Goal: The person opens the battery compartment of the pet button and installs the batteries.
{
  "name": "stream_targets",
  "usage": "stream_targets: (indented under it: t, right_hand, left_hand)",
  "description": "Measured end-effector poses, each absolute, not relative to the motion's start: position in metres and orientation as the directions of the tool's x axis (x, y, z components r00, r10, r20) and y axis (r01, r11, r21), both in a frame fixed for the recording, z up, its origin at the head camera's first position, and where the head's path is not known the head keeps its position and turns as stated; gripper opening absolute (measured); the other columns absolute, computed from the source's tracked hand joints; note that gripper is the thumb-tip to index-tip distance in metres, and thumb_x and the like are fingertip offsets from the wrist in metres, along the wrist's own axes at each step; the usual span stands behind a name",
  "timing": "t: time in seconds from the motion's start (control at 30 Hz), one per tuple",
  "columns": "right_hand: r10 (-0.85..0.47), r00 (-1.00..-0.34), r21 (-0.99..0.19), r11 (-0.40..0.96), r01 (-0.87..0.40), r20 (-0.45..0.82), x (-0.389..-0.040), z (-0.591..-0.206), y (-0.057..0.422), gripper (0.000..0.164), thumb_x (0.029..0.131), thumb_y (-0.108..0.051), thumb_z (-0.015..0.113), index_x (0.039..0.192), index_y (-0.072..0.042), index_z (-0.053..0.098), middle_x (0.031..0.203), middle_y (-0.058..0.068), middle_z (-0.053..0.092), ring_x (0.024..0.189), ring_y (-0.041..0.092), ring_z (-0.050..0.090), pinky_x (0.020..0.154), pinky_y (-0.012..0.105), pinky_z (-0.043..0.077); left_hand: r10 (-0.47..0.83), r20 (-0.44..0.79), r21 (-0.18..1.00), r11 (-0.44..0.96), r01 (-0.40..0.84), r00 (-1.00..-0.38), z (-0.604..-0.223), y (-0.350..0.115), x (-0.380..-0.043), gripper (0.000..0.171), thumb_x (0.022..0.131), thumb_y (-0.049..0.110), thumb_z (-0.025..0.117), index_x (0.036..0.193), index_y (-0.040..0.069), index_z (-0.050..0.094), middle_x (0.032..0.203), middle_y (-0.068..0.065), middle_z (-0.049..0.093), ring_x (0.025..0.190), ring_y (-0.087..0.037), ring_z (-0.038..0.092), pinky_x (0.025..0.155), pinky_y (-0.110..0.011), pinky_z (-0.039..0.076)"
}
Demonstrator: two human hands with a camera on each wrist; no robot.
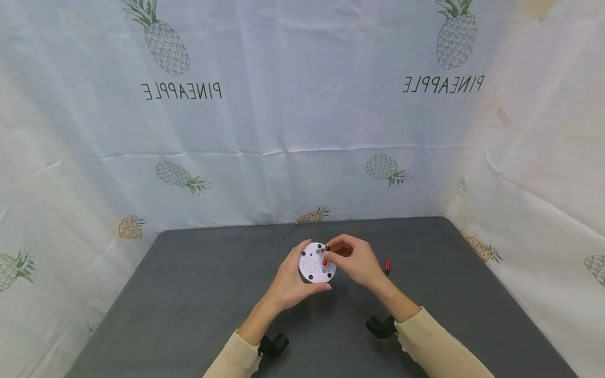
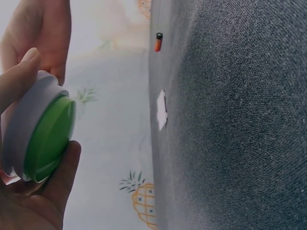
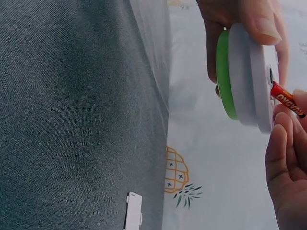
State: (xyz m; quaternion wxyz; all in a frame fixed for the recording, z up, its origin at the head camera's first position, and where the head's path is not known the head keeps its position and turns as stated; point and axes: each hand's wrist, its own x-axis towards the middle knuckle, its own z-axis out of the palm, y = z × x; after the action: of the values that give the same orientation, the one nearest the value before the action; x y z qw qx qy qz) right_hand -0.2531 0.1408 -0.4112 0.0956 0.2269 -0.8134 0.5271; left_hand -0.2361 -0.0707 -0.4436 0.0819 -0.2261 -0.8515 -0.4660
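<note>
My left hand (image 1: 288, 282) grips a round white device (image 1: 309, 266) by its edge, above the grey table. The device's underside faces me, with small black feet, a patch of speaker holes and an uncovered battery compartment. Its other face is a green dome (image 2: 52, 139), seen in the left wrist view. With thumb and fingertips, my right hand (image 1: 357, 261) pinches a red battery (image 3: 286, 99), which slants with one end at the compartment. The fingers partly hide the compartment.
A second red battery (image 1: 387, 266) lies on the grey table (image 1: 212, 294), right of my right hand. A white battery cover (image 3: 134, 211) also lies on the table. Behind stands a white curtain (image 1: 302, 115) with pineapple prints.
</note>
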Motion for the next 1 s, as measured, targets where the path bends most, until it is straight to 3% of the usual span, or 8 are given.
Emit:
stream_targets:
  t: [0.33,0.7,0.87,1.0]
  right_hand:
    - [-0.299,-0.853,-0.731,0.441,-0.521,0.427,-0.2499,-0.4086,0.1301,0.013,0.092,-0.017,0.077,0.104,-0.012,0.076,0.09,-0.005,0.072,0.075,0.008,0.064,0.067,0.029,0.054]
    - [-0.301,-0.826,-0.702,0.435,-0.564,0.477,-0.2493,-0.4083,0.1329,0.006,0.091,-0.013,0.077,0.097,-0.013,0.078,0.088,-0.007,0.068,0.073,0.008,0.059,0.065,0.028,0.052]
    - [-0.258,-0.862,-0.761,0.406,-0.507,0.437,-0.2516,-0.4101,0.1323,0.006,0.089,-0.017,0.08,0.094,-0.014,0.077,0.088,-0.004,0.064,0.075,0.014,0.059,0.068,0.029,0.051]
    - [-0.206,-0.927,-0.868,0.334,-0.366,0.312,-0.2555,-0.4148,0.1329,0.018,0.089,-0.022,0.081,0.102,-0.012,0.074,0.093,0.002,0.061,0.08,0.02,0.057,0.07,0.031,0.049]
  left_hand:
    - [0.304,0.355,0.753,0.468,0.463,-0.884,-0.4427,-0.0724,-0.2355,0.102,0.074,0.036,0.093,0.155,0.014,0.035,0.141,-0.006,0.05,0.111,-0.02,0.054,0.089,-0.044,0.049]
    - [0.34,0.376,0.738,0.453,0.501,-0.862,-0.4435,-0.07,-0.2318,0.104,0.073,0.044,0.092,0.156,0.016,0.035,0.142,-0.003,0.05,0.112,-0.017,0.054,0.089,-0.042,0.049]
    - [0.344,0.379,0.741,0.444,0.504,-0.859,-0.4424,-0.0689,-0.2312,0.104,0.073,0.044,0.091,0.156,0.017,0.034,0.144,-0.001,0.049,0.114,-0.016,0.054,0.089,-0.041,0.049]
    - [0.341,0.389,0.742,0.435,0.51,-0.856,-0.4418,-0.0687,-0.2306,0.104,0.073,0.043,0.092,0.156,0.017,0.035,0.143,-0.002,0.05,0.113,-0.016,0.054,0.089,-0.04,0.048]
